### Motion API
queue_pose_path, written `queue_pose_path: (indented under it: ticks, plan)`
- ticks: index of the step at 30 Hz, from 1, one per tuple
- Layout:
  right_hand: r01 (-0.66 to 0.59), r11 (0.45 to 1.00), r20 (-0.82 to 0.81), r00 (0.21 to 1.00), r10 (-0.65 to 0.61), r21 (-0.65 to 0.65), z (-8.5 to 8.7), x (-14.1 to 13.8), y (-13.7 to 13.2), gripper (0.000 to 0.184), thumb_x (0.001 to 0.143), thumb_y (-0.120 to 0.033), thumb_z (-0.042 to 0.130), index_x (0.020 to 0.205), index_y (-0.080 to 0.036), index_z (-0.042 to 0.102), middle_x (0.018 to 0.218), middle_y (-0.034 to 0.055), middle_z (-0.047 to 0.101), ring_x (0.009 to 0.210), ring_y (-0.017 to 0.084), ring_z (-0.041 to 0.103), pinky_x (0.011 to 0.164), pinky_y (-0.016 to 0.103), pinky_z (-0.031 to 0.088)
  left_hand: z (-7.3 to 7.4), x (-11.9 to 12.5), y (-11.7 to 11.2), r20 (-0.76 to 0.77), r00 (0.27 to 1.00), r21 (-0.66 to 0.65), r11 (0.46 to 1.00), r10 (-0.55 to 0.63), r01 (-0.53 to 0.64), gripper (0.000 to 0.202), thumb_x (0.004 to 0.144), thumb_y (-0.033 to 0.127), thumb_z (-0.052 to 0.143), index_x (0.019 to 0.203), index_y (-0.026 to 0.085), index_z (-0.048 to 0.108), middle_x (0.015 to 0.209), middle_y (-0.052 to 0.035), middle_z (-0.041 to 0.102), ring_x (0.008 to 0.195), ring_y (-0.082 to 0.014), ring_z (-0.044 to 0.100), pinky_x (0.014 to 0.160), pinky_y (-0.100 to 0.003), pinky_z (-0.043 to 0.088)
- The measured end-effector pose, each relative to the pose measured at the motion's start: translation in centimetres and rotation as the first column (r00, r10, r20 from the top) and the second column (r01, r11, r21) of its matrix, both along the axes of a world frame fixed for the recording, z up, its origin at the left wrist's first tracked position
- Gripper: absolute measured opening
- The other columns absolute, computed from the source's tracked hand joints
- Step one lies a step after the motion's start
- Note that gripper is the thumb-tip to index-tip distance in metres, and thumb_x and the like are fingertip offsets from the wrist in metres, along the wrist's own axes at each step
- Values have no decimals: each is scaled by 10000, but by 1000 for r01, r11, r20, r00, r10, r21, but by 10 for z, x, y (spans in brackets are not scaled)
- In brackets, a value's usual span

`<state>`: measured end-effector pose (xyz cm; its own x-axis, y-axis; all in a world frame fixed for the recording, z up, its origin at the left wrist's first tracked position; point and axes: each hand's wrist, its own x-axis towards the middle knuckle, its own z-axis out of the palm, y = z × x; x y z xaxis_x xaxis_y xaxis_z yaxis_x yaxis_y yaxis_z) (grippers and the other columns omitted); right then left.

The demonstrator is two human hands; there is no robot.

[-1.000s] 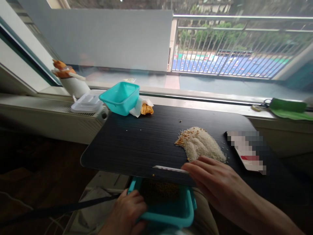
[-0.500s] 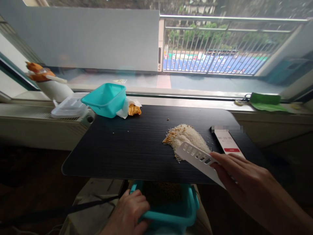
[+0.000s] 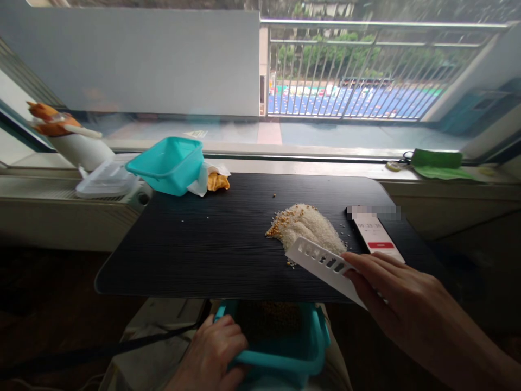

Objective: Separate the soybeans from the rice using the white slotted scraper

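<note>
My right hand (image 3: 393,290) grips a white slotted plastic scraper (image 3: 321,262), its blade lifted and angled over the near edge of a pile of white rice mixed with yellow grains (image 3: 304,226) on the black table (image 3: 203,244). Below the table's front edge, my left hand (image 3: 211,353) is closed on the rim of a teal plastic tub (image 3: 285,361) that holds yellow grains.
A second teal tub (image 3: 169,164), a clear lidded box (image 3: 106,178), a white cup with orange items (image 3: 71,141) and a wrapped orange snack (image 3: 215,180) sit at the back left. A phone (image 3: 376,239) lies right of the pile. Green cloth (image 3: 437,164) rests on the sill.
My right hand lifted the scraper from flat at the table's front edge and brought it up against the near side of the rice pile. The left hand kept hold of the tub.
</note>
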<state>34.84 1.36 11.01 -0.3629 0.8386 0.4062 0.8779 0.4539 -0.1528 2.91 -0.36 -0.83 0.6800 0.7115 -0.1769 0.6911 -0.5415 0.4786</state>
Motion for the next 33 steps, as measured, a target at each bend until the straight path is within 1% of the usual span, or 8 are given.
queue_pose_path:
  ticks: [8, 11, 15, 17, 21, 23, 27, 33]
  plan:
    - [-85, 972, -88, 994, 68, -218, -7, 1, -8, 234, 1010, -214, 449, 1108, -241, 660, 932, 60, 761, 677, 166, 704, 553, 243, 544, 3, 3, 1, -73, 997, -75, 997, 0, -6, 115, 754, 72, 660, 766, 187, 656, 830, -19, 719, 872, -241, 634, 820, -387, 390]
    - [-85, 970, -111, 992, 61, -226, -4, 0, -12, 242, 1007, -206, 448, 1085, -247, 673, 910, 60, 758, 675, 170, 692, 568, 247, 539, 3, 4, 0, -70, 998, -70, 998, -2, -2, 117, 755, 72, 664, 762, 188, 650, 828, -17, 719, 875, -240, 636, 830, -389, 388]
    - [-184, 938, -144, 979, 147, -293, 5, -6, -13, 228, 994, -205, 476, 1046, -274, 688, 843, 31, 747, 668, 158, 677, 562, 227, 517, -1, 4, -1, -54, 999, -57, 998, -7, 4, 128, 730, 96, 714, 746, 192, 631, 820, -1, 720, 850, -221, 635, 774, -351, 385]
    - [-186, 955, -140, 978, 156, -232, 9, -10, -6, 233, 999, -190, 460, 1049, -253, 679, 847, 37, 748, 672, 157, 676, 565, 233, 507, -4, 4, -1, -48, 999, -38, 999, -24, 22, 140, 721, 128, 745, 733, 195, 623, 814, 4, 724, 840, -216, 635, 742, -337, 381]
    - [-65, 997, -1, 998, 65, 35, 12, -18, 26, 234, 986, -136, 440, 1047, -183, 661, 867, 76, 755, 731, 201, 678, 607, 295, 479, -11, 3, 3, -34, 998, 25, 998, -49, 50, 154, 723, 122, 745, 721, 204, 614, 803, 12, 728, 837, -211, 631, 755, -328, 387]
    - [-33, 997, 81, 996, 28, 65, 11, -22, 43, 216, 966, -114, 465, 1019, -177, 665, 786, 55, 724, 704, 211, 653, 581, 308, 429, -13, 4, 4, -42, 998, 20, 999, -48, 49, 164, 716, 99, 740, 724, 205, 616, 803, 17, 729, 841, -213, 634, 763, -327, 387]
    - [-20, 998, 161, 987, 28, -52, 8, -31, 64, 184, 931, -76, 519, 953, -188, 663, 755, 31, 680, 714, 213, 615, 577, 312, 348, -13, 4, 4, -78, 997, -9, 1000, -27, 26, 161, 716, 100, 753, 768, 209, 648, 829, 12, 735, 862, -225, 643, 776, -336, 388]
    - [19, 976, 206, 978, 27, -216, 8, -37, 69, 186, 920, -48, 527, 936, -184, 653, 791, 38, 672, 771, 214, 597, 611, 316, 298, -11, 4, 2, -74, 997, -15, 1000, -17, 16, 136, 731, 103, 740, 768, 211, 664, 814, 10, 731, 869, -230, 646, 799, -349, 386]
